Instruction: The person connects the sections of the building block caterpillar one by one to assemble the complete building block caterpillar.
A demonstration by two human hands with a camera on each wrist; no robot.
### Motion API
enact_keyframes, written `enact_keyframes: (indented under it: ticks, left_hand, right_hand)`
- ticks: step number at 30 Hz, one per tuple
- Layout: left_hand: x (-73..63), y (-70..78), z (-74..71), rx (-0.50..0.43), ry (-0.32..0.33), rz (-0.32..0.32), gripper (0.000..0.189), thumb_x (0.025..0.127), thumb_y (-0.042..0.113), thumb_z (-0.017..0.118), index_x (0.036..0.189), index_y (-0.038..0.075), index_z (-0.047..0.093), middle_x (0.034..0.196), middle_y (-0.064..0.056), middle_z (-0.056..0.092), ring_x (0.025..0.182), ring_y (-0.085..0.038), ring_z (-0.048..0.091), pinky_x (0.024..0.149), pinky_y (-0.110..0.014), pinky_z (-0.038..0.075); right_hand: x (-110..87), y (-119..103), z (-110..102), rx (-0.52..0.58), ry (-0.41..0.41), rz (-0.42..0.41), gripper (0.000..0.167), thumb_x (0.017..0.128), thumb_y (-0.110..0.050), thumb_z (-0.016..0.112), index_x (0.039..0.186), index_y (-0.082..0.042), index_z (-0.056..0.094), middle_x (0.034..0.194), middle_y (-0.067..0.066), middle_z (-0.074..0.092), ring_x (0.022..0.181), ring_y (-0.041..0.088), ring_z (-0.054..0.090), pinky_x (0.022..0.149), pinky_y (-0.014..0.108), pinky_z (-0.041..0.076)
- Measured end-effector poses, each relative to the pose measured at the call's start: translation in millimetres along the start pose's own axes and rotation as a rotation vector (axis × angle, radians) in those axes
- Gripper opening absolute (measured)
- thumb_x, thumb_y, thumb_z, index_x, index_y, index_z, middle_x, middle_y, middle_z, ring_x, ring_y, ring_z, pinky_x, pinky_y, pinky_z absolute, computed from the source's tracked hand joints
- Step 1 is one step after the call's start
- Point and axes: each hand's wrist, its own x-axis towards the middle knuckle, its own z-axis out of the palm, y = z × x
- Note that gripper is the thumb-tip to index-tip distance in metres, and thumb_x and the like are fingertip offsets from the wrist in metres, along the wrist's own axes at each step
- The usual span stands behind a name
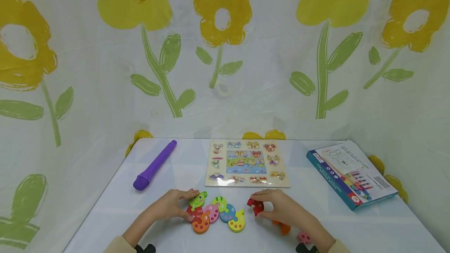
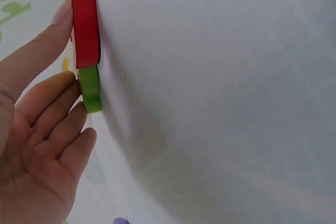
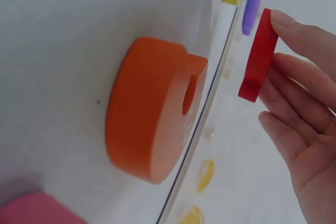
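Closest in the head view, two beige sleeves (image 1: pixel 119 246) fill the bottom edge, and straight to the fingers we go! Your right hand (image 1: pixel 283 207) is pinching a loose red piece (image 1: pixel 258 207) between thumb and fingers, up off the surface (image 1: pixel 183 241), at three o'clock from the caterpillar (image 1: pixel 213 211). Your left hand (image 1: pixel 170 205), over at nine, has its fingers loosely spread, thumb against the red segment (image 1: pixel 196 214), fingertips at the green head (image 1: pixel 199 201). The chain winds on toward three: orange segment (image 1: pixel 201 226), pink segment (image 1: pixel 212 215), light-green segment (image 1: pixel 220 202), blue segment (image 1: pixel 227 213), yellow segment (image 1: pixel 237 223). At your right hand's six o'clock, partly hidden, sits a loose orange piece (image 1: pixel 284 229); at its five, a loose pink piece (image 1: pixel 304 237). Further out from the caterpillar: puzzle board (image 1: pixel 246 162) at one, purple rod (image 1: pixel 154 166) slanting at ten, flat box (image 1: pixel 351 173) between two and three. And behind it all, at twelve, the flowered curtain (image 1: pixel 261 73)!
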Motion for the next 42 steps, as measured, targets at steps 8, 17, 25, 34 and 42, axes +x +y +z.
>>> enact_keyframes:
  ticks: [8, 17, 25, 34, 42]
  left_hand:
    - [1.8, -1.1, 0.1, -0.012, -0.014, -0.025, 0.075, 0.069, 0.025, 0.086, 0.137, 0.015, 0.056, 0.143, -0.012, 0.047, 0.134, -0.036, 0.039, 0.105, -0.061, 0.033]
    - [-0.9, 1.2, -0.1, -0.012, -0.009, -0.023, 0.077, 0.067, 0.023, 0.087, 0.136, 0.013, 0.056, 0.143, -0.013, 0.047, 0.134, -0.037, 0.040, 0.105, -0.063, 0.031]
    - [-0.7, 1.3, -0.2, -0.022, -0.014, -0.028, 0.076, 0.067, 0.022, 0.087, 0.136, 0.013, 0.056, 0.143, -0.014, 0.046, 0.134, -0.037, 0.039, 0.105, -0.063, 0.030]
    - [-0.4, 0.8, 0.2, -0.023, -0.014, -0.013, 0.076, 0.067, 0.022, 0.087, 0.136, 0.012, 0.056, 0.143, -0.013, 0.047, 0.134, -0.036, 0.039, 0.106, -0.063, 0.030]
    - [-0.2, -0.1, 0.2, -0.014, -0.010, -0.016, 0.075, 0.068, 0.022, 0.086, 0.137, 0.013, 0.056, 0.144, -0.014, 0.046, 0.134, -0.037, 0.039, 0.105, -0.062, 0.031]
  right_hand:
    - [9.9, -2.9, 2.2, -0.015, -0.009, -0.047, 0.045, 0.081, -0.026, 0.079, 0.123, -0.014, 0.068, 0.120, -0.002, 0.066, 0.114, 0.020, 0.061, 0.087, 0.028, 0.055]
    - [18.2, -1.6, 8.3, 0.020, -0.021, -0.088, 0.045, 0.080, -0.025, 0.080, 0.122, -0.014, 0.069, 0.120, -0.006, 0.066, 0.113, 0.014, 0.061, 0.091, 0.029, 0.053]
    - [27.6, -0.9, 11.6, 0.066, -0.065, -0.090, 0.045, 0.079, -0.025, 0.081, 0.121, -0.015, 0.069, 0.116, -0.011, 0.067, 0.109, 0.008, 0.061, 0.091, 0.024, 0.052]
    - [33.1, -4.6, 14.7, 0.046, -0.112, -0.108, 0.044, 0.078, -0.019, 0.082, 0.120, -0.014, 0.070, 0.116, -0.010, 0.067, 0.110, 0.008, 0.061, 0.092, 0.025, 0.051]
    - [36.5, -5.9, 17.8, 0.011, -0.144, -0.102, 0.044, 0.078, -0.018, 0.082, 0.119, -0.014, 0.070, 0.115, -0.011, 0.067, 0.107, 0.006, 0.061, 0.092, 0.024, 0.050]
